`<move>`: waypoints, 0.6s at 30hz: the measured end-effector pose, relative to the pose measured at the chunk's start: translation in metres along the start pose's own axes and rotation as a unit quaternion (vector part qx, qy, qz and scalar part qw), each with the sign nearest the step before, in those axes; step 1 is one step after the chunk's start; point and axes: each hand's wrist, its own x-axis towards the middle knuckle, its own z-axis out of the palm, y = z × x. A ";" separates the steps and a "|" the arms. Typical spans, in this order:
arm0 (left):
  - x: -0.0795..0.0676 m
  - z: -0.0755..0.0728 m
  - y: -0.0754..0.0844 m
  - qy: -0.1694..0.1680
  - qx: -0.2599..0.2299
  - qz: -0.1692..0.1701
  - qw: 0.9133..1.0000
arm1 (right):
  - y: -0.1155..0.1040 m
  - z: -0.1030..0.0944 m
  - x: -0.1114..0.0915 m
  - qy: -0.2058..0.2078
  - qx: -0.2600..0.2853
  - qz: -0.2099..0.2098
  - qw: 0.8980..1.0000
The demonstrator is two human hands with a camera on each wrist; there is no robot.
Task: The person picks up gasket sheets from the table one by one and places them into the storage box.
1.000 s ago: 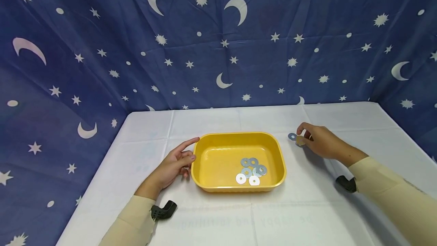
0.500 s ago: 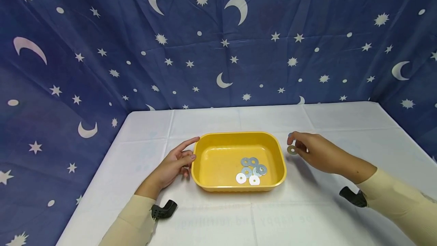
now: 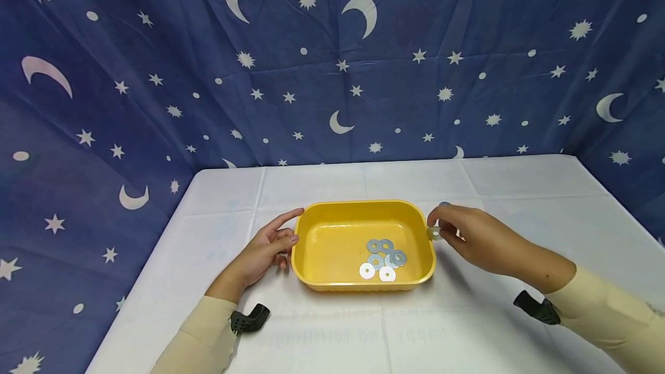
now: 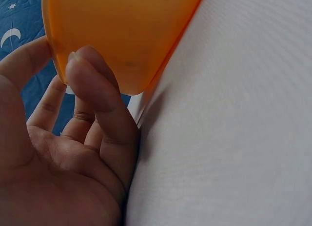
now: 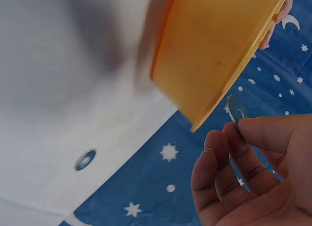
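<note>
My left hand (image 3: 265,255) is at the left end of a yellow plastic tray (image 3: 358,288). Its index finger and thumb touch the outer wall, and the other fingers hang loose below, as the left wrist view shows. Between thumb and index finger, my right hand (image 3: 480,241) pinches a flat metal washer (image 5: 232,109). That washer is held up beside the tray's right rim, outside it. Several washers (image 3: 397,258) lie inside the tray, some overlapping, towards its front right. Another washer (image 5: 80,164) lies on the table, mostly hidden behind my right hand in the head view.
A white cloth (image 3: 337,339) with faint lettering covers the table. Behind it and at both sides hangs a dark blue curtain (image 3: 291,120) with moons and stars. Black wrist straps (image 3: 250,320) show on both sleeves.
My right hand has lifted a washer from the table and carried it left and towards me to the tray's right rim. One washer stays behind on the cloth. My left hand has not moved.
</note>
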 end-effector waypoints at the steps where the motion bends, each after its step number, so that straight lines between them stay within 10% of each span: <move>1: 0.000 0.000 0.000 0.000 0.001 0.000 1.000 | -0.002 0.001 0.001 0.003 0.000 -0.006 1.000; 18: 0.000 -0.001 0.000 -0.002 -0.005 -0.002 1.000 | -0.038 0.006 0.032 -0.066 0.026 -0.035 0.997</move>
